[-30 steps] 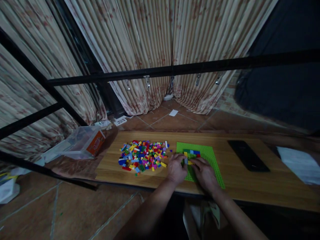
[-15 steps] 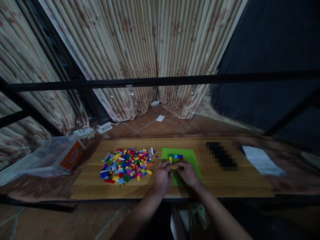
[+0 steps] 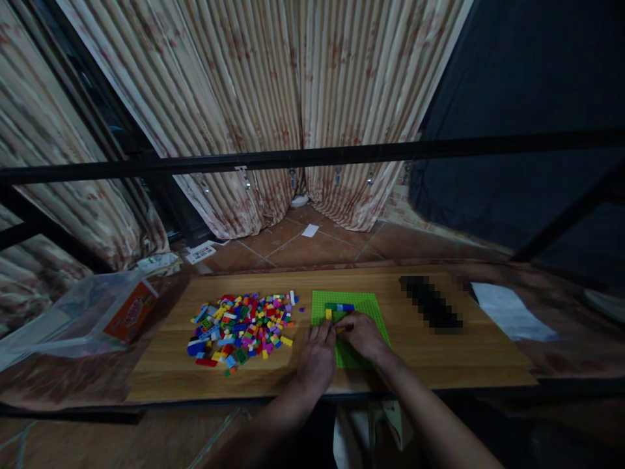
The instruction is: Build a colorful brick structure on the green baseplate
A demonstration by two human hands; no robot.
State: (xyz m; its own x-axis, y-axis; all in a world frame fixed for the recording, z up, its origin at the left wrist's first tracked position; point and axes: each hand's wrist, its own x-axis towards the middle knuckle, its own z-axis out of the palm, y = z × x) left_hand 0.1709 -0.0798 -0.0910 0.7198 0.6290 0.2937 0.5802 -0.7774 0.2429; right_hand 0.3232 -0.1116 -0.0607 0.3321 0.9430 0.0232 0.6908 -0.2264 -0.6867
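A green studded baseplate point(image 3: 381, 315) lies on the table under my hands. Toward its far side sits a short row of building bricks, green at the left and blue brick point(image 3: 348, 307) at the right, with a yellow brick point(image 3: 329, 314) joined below the row's left end. My left hand point(image 3: 316, 357) rests over the plate's left edge, its fingers stretched forward and lying flat. My right hand point(image 3: 364, 336) has its fingertips closed on a small yellow brick point(image 3: 340, 330), low over the plate just beside my left fingertips. The fingers mostly cover this brick.
Loose multicoloured bricks point(image 3: 244, 326) spread in a heap left of the baseplate. A clear plastic bin point(image 3: 92, 319) with an orange label stands beyond the table's left end. A pixelated dark object point(image 3: 430, 303) and a white paper point(image 3: 510, 312) are at the right. A black bar point(image 3: 342, 155) crosses behind.
My left fingers have flattened onto the plate's edge, coming slightly away from the yellow brick. My right hand keeps its pinch, lower over the plate. The whole view has shifted a little.
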